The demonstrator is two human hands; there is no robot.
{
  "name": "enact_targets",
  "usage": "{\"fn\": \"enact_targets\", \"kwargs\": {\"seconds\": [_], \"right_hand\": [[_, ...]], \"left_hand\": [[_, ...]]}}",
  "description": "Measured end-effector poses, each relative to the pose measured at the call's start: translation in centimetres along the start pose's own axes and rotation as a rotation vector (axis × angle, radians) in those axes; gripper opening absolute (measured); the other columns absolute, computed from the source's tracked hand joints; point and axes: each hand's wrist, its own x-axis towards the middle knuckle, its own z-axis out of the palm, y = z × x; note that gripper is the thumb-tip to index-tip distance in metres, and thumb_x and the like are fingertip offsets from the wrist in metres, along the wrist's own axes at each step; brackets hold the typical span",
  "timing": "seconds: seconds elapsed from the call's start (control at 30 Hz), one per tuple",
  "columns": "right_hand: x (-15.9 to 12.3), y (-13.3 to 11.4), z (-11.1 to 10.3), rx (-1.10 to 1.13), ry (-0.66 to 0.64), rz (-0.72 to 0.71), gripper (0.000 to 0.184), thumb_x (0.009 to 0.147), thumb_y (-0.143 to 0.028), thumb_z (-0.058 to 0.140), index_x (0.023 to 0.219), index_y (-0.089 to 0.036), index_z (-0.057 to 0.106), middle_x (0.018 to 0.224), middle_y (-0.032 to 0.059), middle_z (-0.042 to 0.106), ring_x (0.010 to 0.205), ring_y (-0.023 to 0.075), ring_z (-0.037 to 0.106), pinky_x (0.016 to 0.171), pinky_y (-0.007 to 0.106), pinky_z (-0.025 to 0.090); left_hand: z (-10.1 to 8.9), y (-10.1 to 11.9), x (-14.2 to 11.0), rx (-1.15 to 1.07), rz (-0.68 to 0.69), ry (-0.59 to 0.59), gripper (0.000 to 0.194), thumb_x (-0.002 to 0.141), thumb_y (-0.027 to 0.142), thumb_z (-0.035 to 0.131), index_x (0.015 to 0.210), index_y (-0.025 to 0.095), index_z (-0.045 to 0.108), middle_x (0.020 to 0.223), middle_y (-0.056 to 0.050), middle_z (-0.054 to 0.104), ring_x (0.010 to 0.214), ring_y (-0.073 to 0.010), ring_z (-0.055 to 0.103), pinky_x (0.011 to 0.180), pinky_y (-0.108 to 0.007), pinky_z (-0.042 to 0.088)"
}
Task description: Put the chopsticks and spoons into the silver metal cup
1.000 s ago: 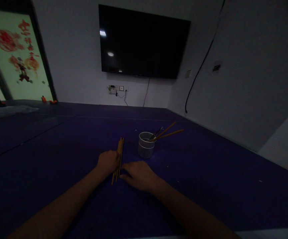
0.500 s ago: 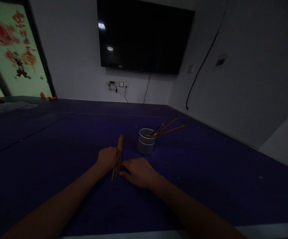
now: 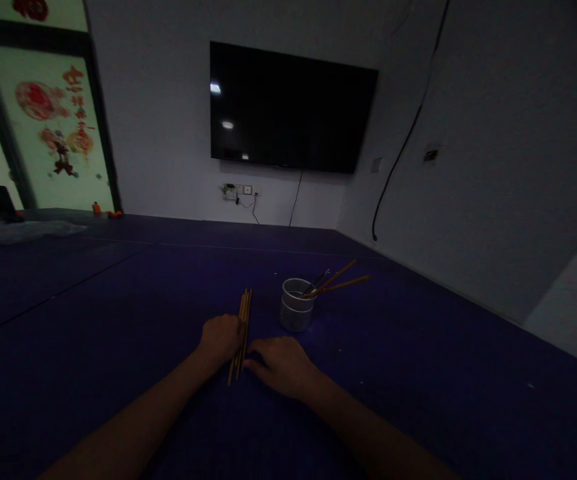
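Several wooden chopsticks [image 3: 243,307] lie side by side in a narrow bundle on the dark blue surface. My left hand [image 3: 222,340] is closed on the middle of this bundle from the left, its fingertips hidden behind the chopsticks. At the lower right of the bundle, my right hand [image 3: 279,363] is bent with a gap between thumb and forefinger. Its tips reach the side of the rightmost chopstick. Just beyond the right hand stands an upright grey metal cup [image 3: 296,319]. Two more chopsticks [image 3: 346,283] and a thin metal utensil [image 3: 321,279] lean out of it rightward.
The broad blue surface [image 3: 118,300] runs back to the wall, with a seam at left. Clear plastic sheeting [image 3: 23,230] and small orange items [image 3: 113,214] lie far left. A television [image 3: 288,107] hangs above; a black cable [image 3: 403,150] runs down the right wall.
The camera has tilted up slightly, so everything sits lower in view. My hands, the chopsticks and the cup keep nearly the same places relative to each other.
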Motion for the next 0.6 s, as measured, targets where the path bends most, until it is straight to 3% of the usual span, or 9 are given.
{"fn": "enact_targets", "kwargs": {"seconds": [0.6], "right_hand": [[-0.06, 0.04, -0.06, 0.007, -0.003, 0.007, 0.031, 0.087, -0.043, 0.04, 0.1, -0.021, 0.058, 0.094, 0.0056, 0.067, 0.085, 0.0207, 0.062, 0.068, 0.027, 0.041]], "left_hand": [[-0.33, 0.11, -0.25, -0.02, -0.074, 0.012, 0.046, 0.084, 0.038, 0.027, 0.09, 0.013, 0.065, 0.087, -0.014, 0.067, 0.085, -0.0261, 0.064, 0.073, -0.035, 0.048]]}}
